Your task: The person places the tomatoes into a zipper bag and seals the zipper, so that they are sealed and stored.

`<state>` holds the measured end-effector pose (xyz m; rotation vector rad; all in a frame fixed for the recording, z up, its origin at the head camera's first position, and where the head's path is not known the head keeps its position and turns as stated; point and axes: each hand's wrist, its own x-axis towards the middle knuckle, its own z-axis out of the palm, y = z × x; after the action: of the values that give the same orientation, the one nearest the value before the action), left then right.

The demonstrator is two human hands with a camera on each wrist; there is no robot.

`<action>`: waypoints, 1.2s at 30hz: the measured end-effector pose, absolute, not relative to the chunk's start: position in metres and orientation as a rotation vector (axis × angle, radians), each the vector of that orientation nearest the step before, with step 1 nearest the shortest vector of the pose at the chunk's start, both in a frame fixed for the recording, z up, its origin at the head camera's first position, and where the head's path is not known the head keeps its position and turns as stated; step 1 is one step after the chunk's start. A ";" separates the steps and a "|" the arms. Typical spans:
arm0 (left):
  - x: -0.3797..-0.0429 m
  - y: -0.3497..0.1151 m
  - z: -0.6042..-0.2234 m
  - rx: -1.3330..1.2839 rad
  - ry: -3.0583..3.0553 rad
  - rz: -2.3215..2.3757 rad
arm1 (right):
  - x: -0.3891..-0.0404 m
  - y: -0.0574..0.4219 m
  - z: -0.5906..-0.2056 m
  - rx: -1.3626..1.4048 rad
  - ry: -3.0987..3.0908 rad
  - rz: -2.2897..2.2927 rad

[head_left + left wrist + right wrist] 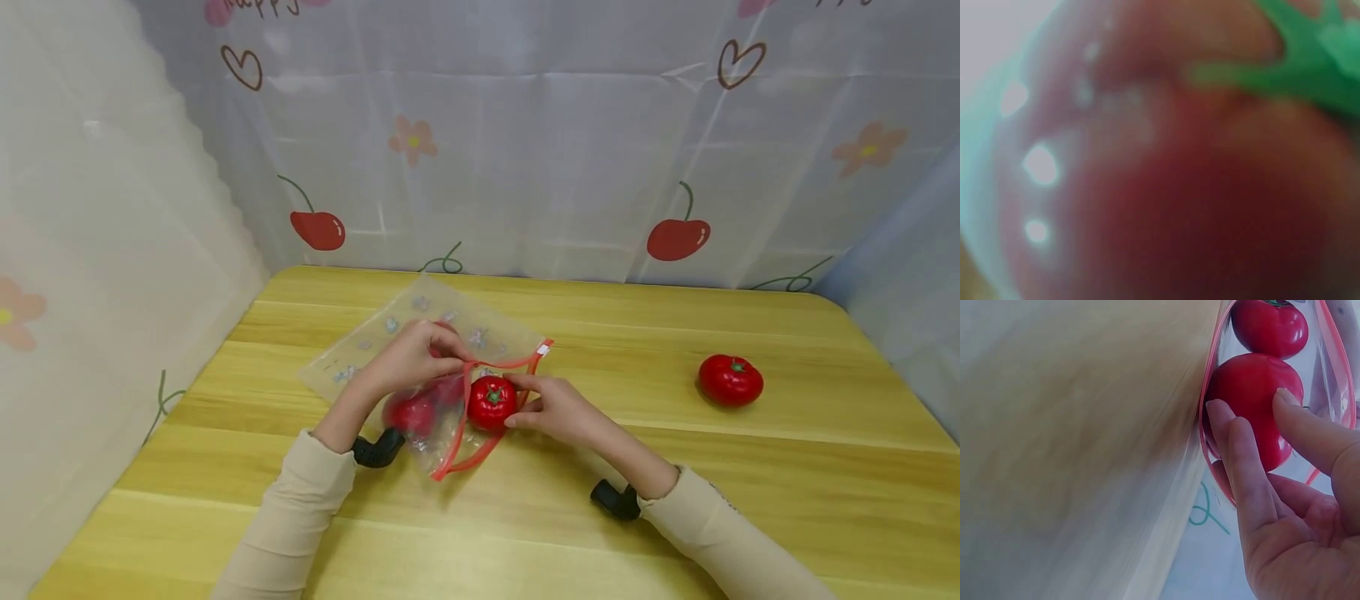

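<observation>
A clear zip bag (341, 358) with a red-edged mouth lies on the table, holding red tomatoes (412, 414) seen through its film. My left hand (416, 358) pinches the upper rim of the mouth. With thumb and fingers, my right hand (558, 408) grips a shiny red tomato (492, 404) at the bag's opening. In the right wrist view, that tomato (1250, 378) sits inside the red rim, and another tomato (1272, 328) lies deeper in the bag. A blurred red tomato (1166, 162) with a green stem top fills the left wrist view.
One more tomato (731, 381) rests on the right side of the wooden table (600, 325). Black wrist cameras (378, 448) are strapped under both wrists. A printed curtain (525, 167) hangs behind the table's far edge.
</observation>
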<state>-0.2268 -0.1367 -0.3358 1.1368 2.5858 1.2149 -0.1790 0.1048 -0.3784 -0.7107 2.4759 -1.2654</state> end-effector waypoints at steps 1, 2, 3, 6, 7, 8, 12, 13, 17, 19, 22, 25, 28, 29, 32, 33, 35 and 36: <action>-0.227 -0.137 -0.336 1.135 2.589 1.211 | -0.179 0.105 -0.378 -0.715 2.482 -1.264; -0.227 -0.137 -0.336 1.134 2.593 1.206 | -0.179 0.106 -0.378 -0.709 2.489 -1.265; -0.227 -0.137 -0.336 1.134 2.596 1.201 | -0.178 0.106 -0.378 -0.703 2.495 -1.267; -0.227 -0.137 -0.336 1.133 2.603 1.193 | -0.177 0.108 -0.377 -0.668 2.514 -1.279; -0.226 -0.137 -0.335 1.130 2.604 1.192 | -0.176 0.108 -0.377 -0.659 2.510 -1.293; -0.226 -0.137 -0.335 1.130 2.604 1.191 | -0.175 0.108 -0.376 -0.644 2.507 -1.305; -0.226 -0.137 -0.336 1.126 2.591 1.205 | -0.172 0.110 -0.374 -0.618 2.492 -1.352; -0.226 -0.137 -0.336 1.130 2.584 1.211 | -0.172 0.111 -0.374 -0.612 2.488 -1.363; -0.226 -0.137 -0.337 1.152 2.574 1.235 | -0.168 0.114 -0.371 -0.589 2.500 -1.386; -0.226 -0.137 -0.337 1.158 2.570 1.242 | -0.166 0.117 -0.369 -0.594 2.515 -1.387; -0.226 -0.137 -0.337 1.149 2.566 1.243 | -0.163 0.123 -0.365 -0.605 2.547 -1.371; -0.225 -0.137 -0.335 1.126 2.567 1.237 | -0.160 0.131 -0.361 -0.613 2.576 -1.363; -0.225 -0.137 -0.335 1.109 2.574 1.228 | -0.158 0.141 -0.358 -0.615 2.611 -1.359; -0.225 -0.137 -0.335 1.104 2.577 1.225 | -0.157 0.145 -0.357 -0.618 2.625 -1.360; -0.225 -0.137 -0.336 1.086 2.583 1.214 | -0.155 0.158 -0.353 -0.616 2.669 -1.361; -0.225 -0.137 -0.336 1.081 2.584 1.210 | -0.155 0.163 -0.352 -0.613 2.687 -1.359; -0.225 -0.137 -0.336 1.074 2.584 1.207 | -0.153 0.173 -0.349 -0.612 2.706 -1.377; -0.225 -0.137 -0.336 1.072 2.585 1.205 | -0.153 0.178 -0.347 -0.605 2.711 -1.389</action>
<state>-0.2249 -0.1372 -0.3358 1.0716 2.5846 1.2045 -0.1528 0.1781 -0.3469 -0.6051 2.7113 -1.3892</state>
